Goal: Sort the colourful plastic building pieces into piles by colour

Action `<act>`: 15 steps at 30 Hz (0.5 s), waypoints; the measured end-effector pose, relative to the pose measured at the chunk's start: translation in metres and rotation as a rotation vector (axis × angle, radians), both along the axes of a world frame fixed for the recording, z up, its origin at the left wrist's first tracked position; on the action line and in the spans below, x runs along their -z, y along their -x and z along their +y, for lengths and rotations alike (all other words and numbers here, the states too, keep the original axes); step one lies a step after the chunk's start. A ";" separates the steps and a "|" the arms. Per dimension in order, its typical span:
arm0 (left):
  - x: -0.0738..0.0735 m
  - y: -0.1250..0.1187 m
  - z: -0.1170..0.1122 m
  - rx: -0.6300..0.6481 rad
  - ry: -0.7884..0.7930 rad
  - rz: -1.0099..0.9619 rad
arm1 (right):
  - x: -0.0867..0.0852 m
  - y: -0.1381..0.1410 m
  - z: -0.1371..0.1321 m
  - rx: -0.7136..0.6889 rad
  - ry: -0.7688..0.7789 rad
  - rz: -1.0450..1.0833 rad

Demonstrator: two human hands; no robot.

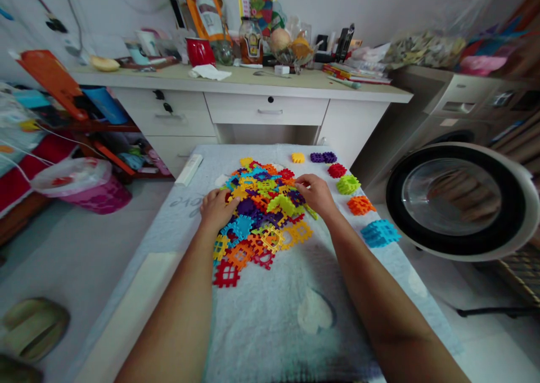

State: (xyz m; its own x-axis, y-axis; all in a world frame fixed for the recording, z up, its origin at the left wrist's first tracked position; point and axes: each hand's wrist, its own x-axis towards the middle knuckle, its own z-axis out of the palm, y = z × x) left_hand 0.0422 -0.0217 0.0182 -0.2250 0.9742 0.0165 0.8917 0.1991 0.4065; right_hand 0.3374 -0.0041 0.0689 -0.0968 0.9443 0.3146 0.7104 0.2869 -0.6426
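Observation:
A heap of interlocking plastic building pieces (pixel 264 203) in red, orange, yellow, green, blue and purple lies on the cloth-covered table. My left hand (pixel 216 207) rests against the heap's left edge, thumb apart from the fingers, with nothing seen in its grasp. At the right edge, my right hand (pixel 316 193) touches the pieces with bent fingers, a gap showing between thumb and forefinger. Down the table's right side are stacked pieces by colour: yellow (pixel 297 157), purple (pixel 323 157), red (pixel 337 170), green (pixel 348 184), orange (pixel 360 205) and blue (pixel 380 233).
A white box-like object (pixel 189 170) lies at the table's far left corner. Behind stands a cluttered counter (pixel 236 79) with drawers. To the right, a washing machine's round door (pixel 459 200) hangs open beside the table. A pink bin (pixel 101 194) stands at left.

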 end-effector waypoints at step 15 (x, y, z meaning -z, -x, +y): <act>0.002 0.000 -0.001 -0.012 -0.012 -0.005 | -0.041 0.030 -0.053 -0.606 0.304 -0.550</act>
State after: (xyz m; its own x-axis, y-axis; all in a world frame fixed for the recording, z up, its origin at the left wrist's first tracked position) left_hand 0.0422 -0.0225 0.0164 -0.2367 0.9712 0.0266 0.8871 0.2049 0.4136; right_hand 0.3074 -0.0572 0.1103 -0.6739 0.7162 -0.1816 0.7228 0.5881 -0.3630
